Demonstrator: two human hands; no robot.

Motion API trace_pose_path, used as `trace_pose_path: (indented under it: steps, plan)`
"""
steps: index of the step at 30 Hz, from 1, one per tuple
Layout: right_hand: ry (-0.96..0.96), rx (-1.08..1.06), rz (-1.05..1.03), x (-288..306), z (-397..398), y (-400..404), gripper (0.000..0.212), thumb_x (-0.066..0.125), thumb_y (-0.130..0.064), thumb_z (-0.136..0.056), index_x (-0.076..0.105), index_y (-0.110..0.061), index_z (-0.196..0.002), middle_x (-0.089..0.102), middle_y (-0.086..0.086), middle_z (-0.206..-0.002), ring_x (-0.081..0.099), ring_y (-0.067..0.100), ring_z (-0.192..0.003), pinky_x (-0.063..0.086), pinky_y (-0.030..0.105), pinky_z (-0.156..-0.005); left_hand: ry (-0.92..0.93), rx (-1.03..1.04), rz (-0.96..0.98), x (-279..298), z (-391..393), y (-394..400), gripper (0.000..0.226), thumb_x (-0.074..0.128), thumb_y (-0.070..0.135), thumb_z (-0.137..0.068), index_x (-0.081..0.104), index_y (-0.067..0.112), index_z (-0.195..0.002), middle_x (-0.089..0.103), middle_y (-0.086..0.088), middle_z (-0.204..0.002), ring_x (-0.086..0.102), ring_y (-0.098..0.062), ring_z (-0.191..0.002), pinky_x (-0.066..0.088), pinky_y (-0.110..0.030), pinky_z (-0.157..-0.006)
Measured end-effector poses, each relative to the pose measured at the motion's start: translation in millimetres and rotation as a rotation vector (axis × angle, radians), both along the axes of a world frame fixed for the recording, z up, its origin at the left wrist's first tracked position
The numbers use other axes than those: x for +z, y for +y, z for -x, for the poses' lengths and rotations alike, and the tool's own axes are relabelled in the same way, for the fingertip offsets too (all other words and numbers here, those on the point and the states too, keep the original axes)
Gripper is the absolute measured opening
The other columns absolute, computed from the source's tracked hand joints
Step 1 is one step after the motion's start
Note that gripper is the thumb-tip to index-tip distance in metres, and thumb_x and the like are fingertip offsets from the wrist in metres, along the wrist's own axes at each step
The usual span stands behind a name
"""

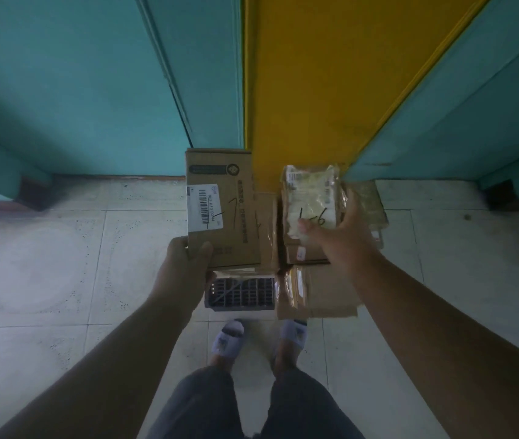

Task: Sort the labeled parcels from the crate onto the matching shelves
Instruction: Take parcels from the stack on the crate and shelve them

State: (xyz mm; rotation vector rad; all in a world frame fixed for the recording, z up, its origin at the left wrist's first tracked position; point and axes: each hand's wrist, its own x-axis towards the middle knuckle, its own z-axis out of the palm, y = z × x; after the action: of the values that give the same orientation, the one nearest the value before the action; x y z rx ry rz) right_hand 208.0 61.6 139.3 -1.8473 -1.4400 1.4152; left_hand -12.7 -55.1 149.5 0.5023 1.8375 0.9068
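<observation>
My left hand (185, 267) grips the near end of a brown cardboard box (223, 198) with a white barcode label and black handwritten marks. My right hand (343, 229) pinches a pale plastic-wrapped parcel (310, 198) marked "1-6" in black. Both parcels are held above a grey slatted crate (242, 293) on the floor. Several more cardboard parcels (324, 289) lie in the crate, partly hidden under my hands and the held parcels.
A teal panel (93, 90) stands ahead on the left, a yellow panel (315, 83) in the middle and another teal one (473, 115) on the right. White floor tiles (46, 264) surround the crate. My feet in slippers (229, 340) stand just behind it.
</observation>
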Motion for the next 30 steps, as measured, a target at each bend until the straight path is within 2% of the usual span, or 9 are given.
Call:
trace_pose_path:
  steps: [1, 4, 6, 10, 16, 19, 22, 25, 30]
  plan:
    - [0.034, 0.007, -0.040, 17, -5, -6, 0.110, 0.091, -0.044, -0.064, 0.025, -0.036, -0.152, 0.054, -0.008, -0.134, 0.056, 0.014, -0.117, 0.053, 0.022, -0.075, 0.011, -0.020, -0.041, 14, 0, -3, 0.022, 0.048, 0.022, -0.104, 0.044, 0.015, -0.125, 0.062, -0.003, -0.107, 0.061, -0.017, -0.081, 0.052, -0.027, -0.064]
    - [0.122, -0.052, -0.121, 63, -15, -29, 0.112, 0.092, -0.054, -0.052, 0.031, -0.048, -0.146, 0.057, -0.007, -0.137, 0.059, 0.022, -0.122, 0.058, 0.048, -0.088, 0.011, -0.095, -0.187, 52, 0, -12, 0.027, 0.048, 0.020, -0.103, 0.040, 0.019, -0.129, 0.060, 0.003, -0.105, 0.061, -0.011, -0.075, 0.053, -0.018, -0.055]
    - [0.183, -0.112, -0.157, 88, -23, -45, 0.112, 0.094, -0.053, -0.050, 0.034, -0.050, -0.144, 0.061, -0.006, -0.134, 0.062, 0.023, -0.120, 0.055, 0.055, -0.091, 0.034, -0.170, -0.241, 73, -1, -13, 0.032, 0.048, 0.021, -0.103, 0.039, 0.022, -0.134, 0.062, 0.004, -0.105, 0.062, -0.013, -0.075, 0.053, -0.025, -0.058]
    - [0.274, -0.228, -0.247, 126, -50, -78, 0.096, 0.092, -0.027, -0.060, 0.042, -0.040, -0.141, 0.068, -0.006, -0.124, 0.069, 0.019, -0.110, 0.057, 0.051, -0.089, 0.037, -0.290, -0.307, 105, -17, -7, 0.043, 0.047, 0.018, -0.104, 0.036, 0.037, -0.141, 0.065, 0.006, -0.112, 0.063, -0.020, -0.084, 0.055, -0.043, -0.072]
    - [0.323, -0.375, -0.344, 170, -134, -114, 0.082, 0.089, -0.012, -0.066, 0.050, -0.039, -0.132, 0.070, -0.004, -0.119, 0.070, 0.019, -0.108, 0.059, 0.043, -0.086, -0.037, -0.442, -0.429, 145, -91, 1, 0.055, 0.047, 0.020, -0.105, 0.028, 0.054, -0.144, 0.065, 0.017, -0.117, 0.065, -0.009, -0.093, 0.057, -0.026, -0.071]
    - [0.299, -0.477, -0.414, 185, -194, -132, 0.087, 0.090, -0.016, -0.066, 0.047, -0.044, -0.136, 0.070, -0.009, -0.120, 0.069, 0.017, -0.108, 0.059, 0.043, -0.086, -0.073, -0.518, -0.483, 157, -150, 9, 0.058, 0.049, 0.020, -0.104, 0.029, 0.059, -0.142, 0.063, 0.027, -0.115, 0.066, -0.011, -0.105, 0.058, -0.037, -0.083]
    - [0.277, -0.542, -0.445, 195, -268, -159, 0.089, 0.087, -0.012, -0.073, 0.041, -0.042, -0.143, 0.066, -0.010, -0.127, 0.068, 0.016, -0.110, 0.060, 0.041, -0.085, -0.136, -0.611, -0.535, 160, -229, 16, 0.054, 0.048, 0.020, -0.104, 0.034, 0.053, -0.144, 0.063, 0.018, -0.124, 0.064, -0.012, -0.110, 0.059, -0.030, -0.079]
    - [0.219, -0.626, -0.448, 208, -359, -192, 0.095, 0.084, -0.016, -0.077, 0.031, -0.045, -0.149, 0.064, -0.008, -0.130, 0.071, 0.014, -0.105, 0.060, 0.040, -0.085, -0.205, -0.694, -0.550, 166, -331, 15, 0.049, 0.047, 0.019, -0.105, 0.042, 0.061, -0.130, 0.064, 0.015, -0.123, 0.063, -0.014, -0.111, 0.058, -0.039, -0.085]
    - [0.095, -0.808, -0.514, 245, -488, -246, 0.093, 0.082, -0.018, -0.080, 0.029, -0.045, -0.151, 0.063, -0.009, -0.128, 0.071, 0.007, -0.099, 0.060, 0.025, -0.078, -0.245, -0.793, -0.557, 173, -484, 2, 0.050, 0.046, 0.010, -0.105, 0.040, 0.049, -0.137, 0.065, 0.005, -0.124, 0.065, -0.015, -0.096, 0.053, -0.032, -0.068]
